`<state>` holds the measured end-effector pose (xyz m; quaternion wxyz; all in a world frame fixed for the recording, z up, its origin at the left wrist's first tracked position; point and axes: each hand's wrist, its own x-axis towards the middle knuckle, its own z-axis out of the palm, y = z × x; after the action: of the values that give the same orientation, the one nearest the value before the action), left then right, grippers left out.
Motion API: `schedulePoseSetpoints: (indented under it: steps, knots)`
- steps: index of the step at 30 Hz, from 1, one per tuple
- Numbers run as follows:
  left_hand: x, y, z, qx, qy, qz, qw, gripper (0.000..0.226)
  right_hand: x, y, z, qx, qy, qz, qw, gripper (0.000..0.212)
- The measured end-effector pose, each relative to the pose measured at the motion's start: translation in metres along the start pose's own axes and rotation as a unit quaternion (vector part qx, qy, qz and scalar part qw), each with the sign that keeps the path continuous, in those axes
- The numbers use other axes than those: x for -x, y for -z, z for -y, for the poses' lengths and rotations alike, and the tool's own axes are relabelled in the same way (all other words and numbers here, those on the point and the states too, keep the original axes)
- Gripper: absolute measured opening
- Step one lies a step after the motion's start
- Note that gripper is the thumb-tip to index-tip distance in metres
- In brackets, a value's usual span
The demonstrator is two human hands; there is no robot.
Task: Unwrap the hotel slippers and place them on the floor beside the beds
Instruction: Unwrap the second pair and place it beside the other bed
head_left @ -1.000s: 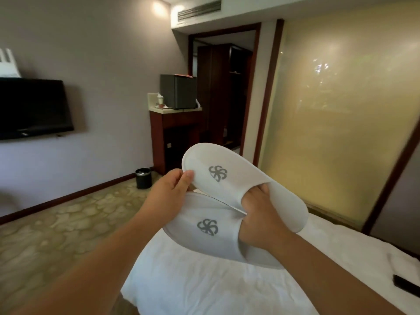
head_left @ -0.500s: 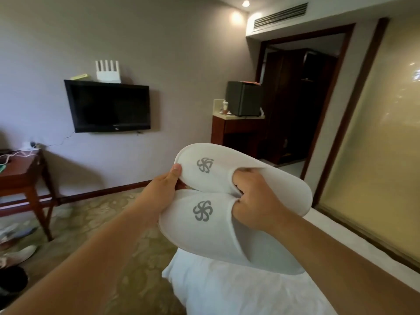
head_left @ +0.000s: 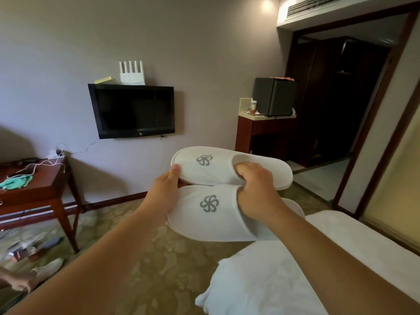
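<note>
Right hand [head_left: 256, 192] gripping slippers [head_left: 204, 221] — bed [head_left: 272, 280] near, table [head_left: 50, 178] leftward

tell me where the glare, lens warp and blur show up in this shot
Head view: the ceiling spotlight blooms into a soft flare on the wall; the wide lens slants and bows the door frame; the slippers are sharp and evenly lit, with crisp logos and no glare; the floor clutter at lower left looks smeared.

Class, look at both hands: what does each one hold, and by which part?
Both hold the slippers. The left hand grips the toe ends. The right hand grips the uppers' edges at the foot openings.
</note>
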<state>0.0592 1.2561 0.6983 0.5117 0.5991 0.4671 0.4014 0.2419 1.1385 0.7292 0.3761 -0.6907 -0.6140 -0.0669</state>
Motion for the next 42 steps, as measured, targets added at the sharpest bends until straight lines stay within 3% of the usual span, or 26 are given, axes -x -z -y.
schedulePoseSetpoints:
  steps: [6,13,18,27,34,39,42]
  knots:
    - [-0.077,0.014,0.02,0.014,0.001,-0.007,1.0,0.05,-0.063,-0.062,-0.008,-0.104,-0.007,0.046,0.993,0.033]
    - [-0.208,0.006,0.032,0.032,0.018,-0.025,0.999,0.045,-0.179,-0.14,-0.058,-0.167,0.014,0.078,0.983,0.038]
    - [-0.313,-0.006,0.019,0.005,0.008,-0.045,0.999,0.042,-0.282,-0.192,-0.105,-0.192,-0.019,0.077,0.978,0.014]
    - [-0.478,-0.015,-0.005,-0.02,-0.005,-0.054,0.998,0.052,-0.434,-0.254,-0.155,-0.193,0.023,0.079,0.978,0.024]
    - [-0.637,-0.061,-0.013,-0.013,-0.023,0.017,1.0,0.047,-0.538,-0.299,-0.221,-0.094,0.003,0.021,0.995,0.038]
    - [-0.738,-0.123,-0.027,-0.021,-0.057,0.093,0.994,0.046,-0.596,-0.307,-0.279,0.081,-0.012,-0.111,0.991,0.021]
    - [-0.783,-0.171,-0.033,-0.035,-0.067,0.148,0.986,0.049,-0.613,-0.304,-0.316,0.134,-0.061,-0.139,0.979,0.013]
